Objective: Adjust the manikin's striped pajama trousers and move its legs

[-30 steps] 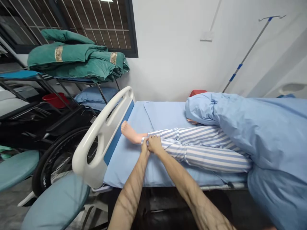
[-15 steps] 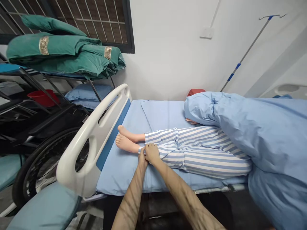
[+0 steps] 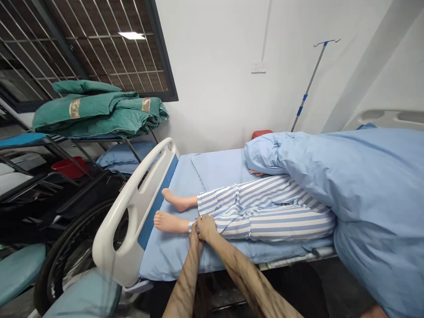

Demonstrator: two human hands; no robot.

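A manikin in blue-and-white striped trousers (image 3: pixel 288 219) lies on the bed, its legs stretched toward the footboard. My left hand (image 3: pixel 195 238) is closed on the cuff of the near trouser leg, just above the near foot (image 3: pixel 169 221). Close beside it, my right hand (image 3: pixel 207 227) grips the same trouser leg a little higher up, with its fingers over the top of the shin. The far foot (image 3: pixel 179 201) rests apart from the near one. A blue quilt (image 3: pixel 331 172) covers the upper body, and a few fingers of the manikin (image 3: pixel 256 172) show under its edge.
The white footboard (image 3: pixel 121 212) stands left of the feet. Past it are a wheelchair (image 3: pixel 71 247), a red basin (image 3: pixel 69 167) and folded green bedding (image 3: pixel 99 112) on a rack. An IV pole (image 3: pixel 309 86) rises behind the bed by the wall. Stools (image 3: pixel 86 296) stand at lower left.
The near leg has moved toward me with both hands on it, and a gap has opened between the feet. My view has tilted up and shifted right.
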